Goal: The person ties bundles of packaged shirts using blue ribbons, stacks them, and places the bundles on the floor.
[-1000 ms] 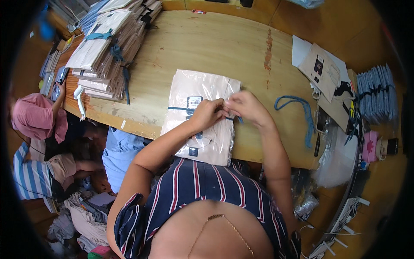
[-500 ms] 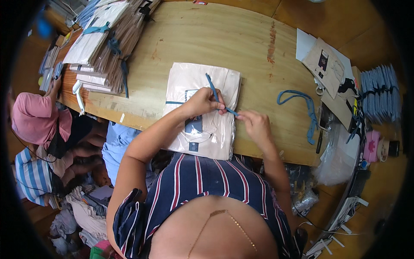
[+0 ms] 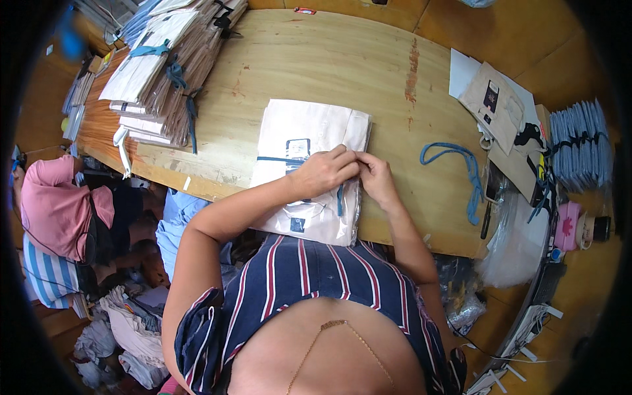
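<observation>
In front of me on the table lies a stack of pale pink folded garments in clear plastic bags (image 3: 316,122). A narrow blue fabric strip (image 3: 273,158) runs across its top from the left edge. My left hand (image 3: 324,174) is closed over the right part of the stack, its fingers pinching the strip, and one loose tail hangs below the fingers. Against it, at the stack's right edge, my right hand (image 3: 377,176) is closed too, fingertips meeting the left hand's. The strip between the fingertips is hidden by them.
Tall piles of bagged garments (image 3: 158,79) tied with blue strips stand at the far left. A loose blue strip (image 3: 473,174) lies to the right, near a bagged beige garment (image 3: 494,99) and a blue bundle (image 3: 580,145). Another person (image 3: 59,204) is at the left.
My hands have come together at the stack's right side. The strip's upright end no longer shows; a tail now hangs below my left hand. The person at the left has leaned nearer.
</observation>
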{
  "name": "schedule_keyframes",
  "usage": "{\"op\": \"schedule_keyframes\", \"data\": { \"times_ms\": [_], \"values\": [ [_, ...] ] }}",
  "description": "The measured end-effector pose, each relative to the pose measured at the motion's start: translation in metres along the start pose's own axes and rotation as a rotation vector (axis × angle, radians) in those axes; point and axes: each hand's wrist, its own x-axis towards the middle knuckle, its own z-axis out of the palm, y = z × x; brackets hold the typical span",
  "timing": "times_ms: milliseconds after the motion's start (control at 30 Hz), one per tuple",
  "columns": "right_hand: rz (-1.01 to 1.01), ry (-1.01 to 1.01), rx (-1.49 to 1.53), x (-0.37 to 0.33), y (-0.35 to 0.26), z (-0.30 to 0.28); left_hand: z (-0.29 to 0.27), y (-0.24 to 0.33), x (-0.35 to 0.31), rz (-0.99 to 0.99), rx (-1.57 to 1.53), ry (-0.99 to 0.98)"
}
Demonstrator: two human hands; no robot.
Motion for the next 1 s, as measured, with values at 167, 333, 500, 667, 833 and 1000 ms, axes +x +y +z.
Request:
{"op": "schedule_keyframes", "data": {
  "times_ms": [167,333,500,667,833,1000],
  "values": [
    [-0.028,-0.13,-0.358,0.005,-0.032,-0.016,0.01,-0.005,-0.009,-0.036,0.088,0.104],
    [-0.625,0.076,-1.136,0.004,-0.038,-0.014,0.011,-0.005,-0.008,-0.014,0.032,0.086],
    [-0.439,0.096,-1.049,0.009,-0.023,-0.032,0.002,0.002,-0.027,-0.215,-0.058,0.036],
    [0.241,0.212,0.182,-0.007,0.043,-0.032,-0.045,-0.008,-0.065,-0.83,0.192,0.312],
    [0.319,0.094,0.491,-0.015,-0.011,0.025,-0.019,-0.007,-0.14,-1.179,-0.638,0.237],
    [0.161,-0.038,0.726,0.041,-0.041,0.044,-0.14,-0.022,-0.122,-1.038,-0.909,0.379]
  ]
}}
